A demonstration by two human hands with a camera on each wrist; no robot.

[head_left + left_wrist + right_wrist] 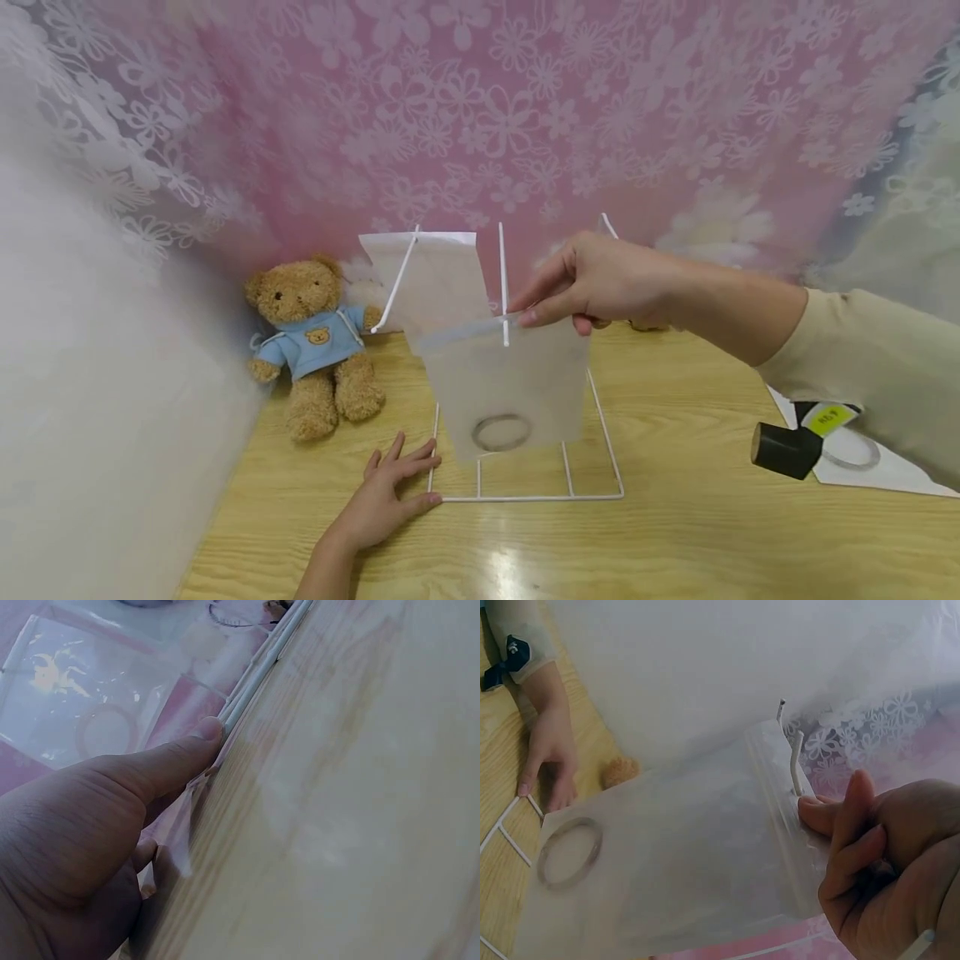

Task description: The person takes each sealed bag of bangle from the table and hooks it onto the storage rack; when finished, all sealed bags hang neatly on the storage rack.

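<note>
While the right hand [588,283] grips it, the bag [517,387] looks translucent

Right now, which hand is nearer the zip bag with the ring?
Right hand: pinching the zip bag by the top edge. Left hand: lower, touching the white wire rack at its base.

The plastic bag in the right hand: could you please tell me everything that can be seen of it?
The plastic bag is roughly square, colourless and cloudily see-through, apparently of thin film, with a clearer strip along its top. A thin greyish ring shows low in it. It hangs slightly tilted above the white wire rack's base. The right hand pinches its upper edge, near one corner. A white prong meets that edge; whether it passes through the film is unclear.
</note>
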